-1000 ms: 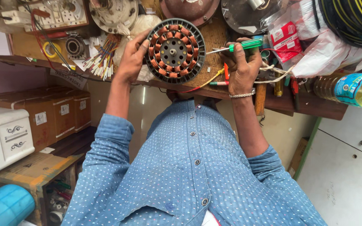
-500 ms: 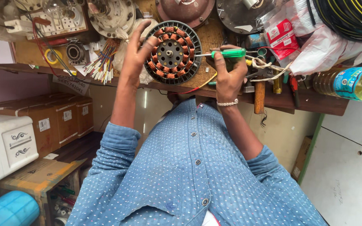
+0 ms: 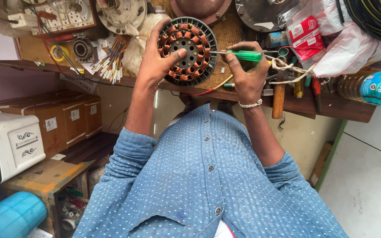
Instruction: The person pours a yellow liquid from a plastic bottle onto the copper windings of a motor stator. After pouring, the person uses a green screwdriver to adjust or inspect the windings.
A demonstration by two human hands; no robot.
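The round grey motor stator ringed with copper coils (image 3: 188,50) lies flat on the wooden bench (image 3: 331,110); the left hand (image 3: 157,61) clasps its rim, while the right hand (image 3: 243,75), just right, grips a green-handled screwdriver (image 3: 243,55) pointing horizontally into it

The round copper-wound stator (image 3: 187,50) is now gripped more fully by the left hand (image 3: 157,61), the thumb having been brought onto its perforated centre plate where earlier only the rim was held. The green-handled screwdriver (image 3: 240,55) has been lowered and levelled by the right hand (image 3: 245,77), and its metal tip has been brought against the stator's right edge, closing the earlier gap.
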